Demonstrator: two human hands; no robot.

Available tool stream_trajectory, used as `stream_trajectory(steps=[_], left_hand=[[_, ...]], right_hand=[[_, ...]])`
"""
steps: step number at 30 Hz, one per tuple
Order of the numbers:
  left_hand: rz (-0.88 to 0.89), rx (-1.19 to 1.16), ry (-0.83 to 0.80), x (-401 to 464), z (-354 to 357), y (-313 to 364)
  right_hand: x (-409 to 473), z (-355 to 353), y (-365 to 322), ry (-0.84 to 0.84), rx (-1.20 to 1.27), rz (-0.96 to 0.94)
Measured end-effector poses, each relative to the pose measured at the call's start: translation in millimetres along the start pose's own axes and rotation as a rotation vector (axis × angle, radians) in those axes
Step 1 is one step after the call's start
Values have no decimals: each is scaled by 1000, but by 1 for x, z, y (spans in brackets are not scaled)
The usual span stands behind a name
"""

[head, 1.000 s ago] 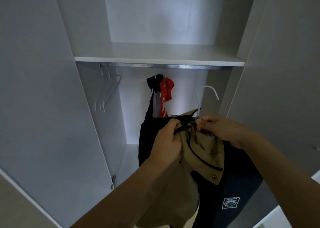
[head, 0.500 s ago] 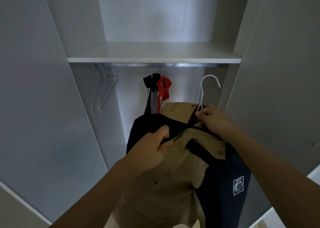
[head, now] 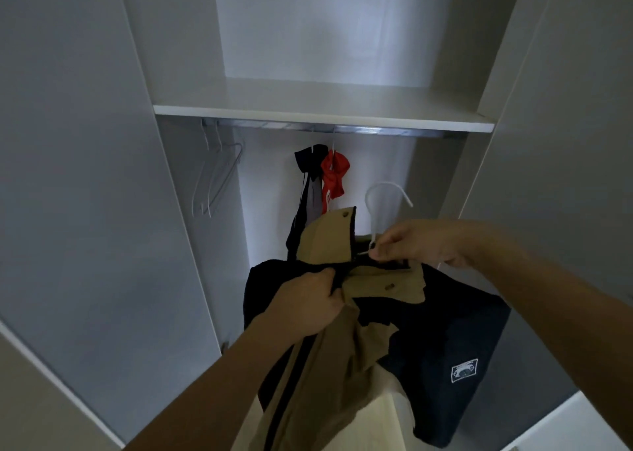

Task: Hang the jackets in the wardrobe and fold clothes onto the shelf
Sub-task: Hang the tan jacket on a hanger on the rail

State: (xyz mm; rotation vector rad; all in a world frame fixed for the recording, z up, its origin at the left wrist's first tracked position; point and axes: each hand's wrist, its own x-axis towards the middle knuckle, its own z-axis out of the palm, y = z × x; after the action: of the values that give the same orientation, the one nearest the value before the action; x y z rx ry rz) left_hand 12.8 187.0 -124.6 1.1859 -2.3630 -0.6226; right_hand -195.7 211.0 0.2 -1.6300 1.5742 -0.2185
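Two empty hangers (head: 219,176) hang at the rail's (head: 376,130) left end, dark and red garments (head: 325,179) mid-rail, under the shelf (head: 308,113). The tan-and-navy jacket (head: 342,347) is held before the wardrobe: left hand (head: 308,305) grips its collar, right hand (head: 414,243) pinches the white hanger (head: 380,197). Since earlier, the tan collar flap has lifted upright.

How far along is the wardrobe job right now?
Done: a red garment and a dark one hang on the rail. In hand: left hand grips the tan-and-navy jacket, right hand pinches its white hanger, not yet hooked. Left: the shelf shows no folded clothes.
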Motion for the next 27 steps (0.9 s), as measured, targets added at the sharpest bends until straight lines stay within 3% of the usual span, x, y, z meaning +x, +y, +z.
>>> stream_trajectory(steps=[2, 7, 13, 16, 21, 23, 27], left_hand=[[56, 54, 45, 0, 2, 0], [145, 155, 136, 1, 10, 3], [260, 120, 187, -3, 10, 4], [244, 141, 169, -3, 11, 3], [207, 192, 184, -5, 15, 9], [147, 217, 85, -7, 20, 8], [117, 271, 37, -11, 15, -7]], right_hand=[[-3, 2, 0, -16, -68, -22], [-2, 10, 5, 192, 72, -133], [-5, 12, -3, 38, -337, -110], [-7, 18, -3, -21, -132, -107], [6, 18, 5, 262, 361, -65], [12, 21, 10, 328, 433, -15], [22, 22, 22, 416, 499, 27]])
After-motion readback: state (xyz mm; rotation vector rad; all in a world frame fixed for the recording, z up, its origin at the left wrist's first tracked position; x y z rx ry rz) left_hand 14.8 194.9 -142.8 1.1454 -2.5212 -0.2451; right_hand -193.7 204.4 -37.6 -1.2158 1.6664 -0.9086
